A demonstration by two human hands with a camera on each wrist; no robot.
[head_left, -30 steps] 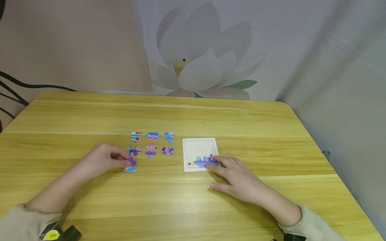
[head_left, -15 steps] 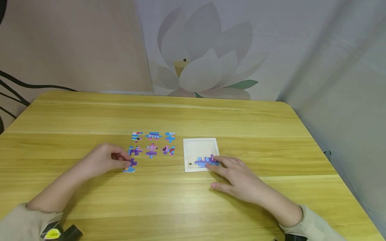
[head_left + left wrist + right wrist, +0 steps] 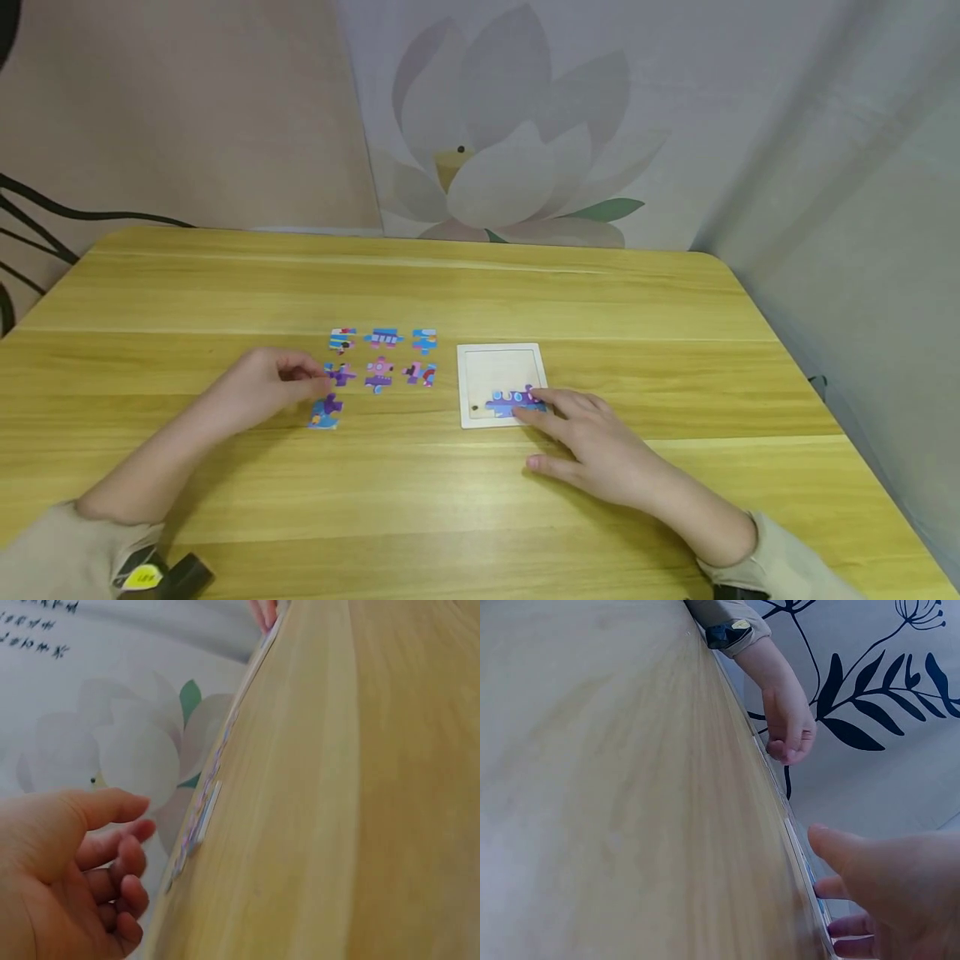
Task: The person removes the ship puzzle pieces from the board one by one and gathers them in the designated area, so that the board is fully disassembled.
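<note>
Left hand (image 3: 258,385) grip loosely curled and empty beside loose puzzle pieces (image 3: 381,360), right hand (image 3: 600,446) fingers straight on placed pieces (image 3: 513,402) in the tray (image 3: 498,358), head view alone shows the layout, wrist views skim the table (image 3: 337,825) edge-on.

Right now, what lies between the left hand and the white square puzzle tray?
In the head view, loose colourful puzzle pieces lie between the left hand and the white square puzzle tray.

Head view overlooks the table (image 3: 480,283); both wrist views skim it closely.
</note>
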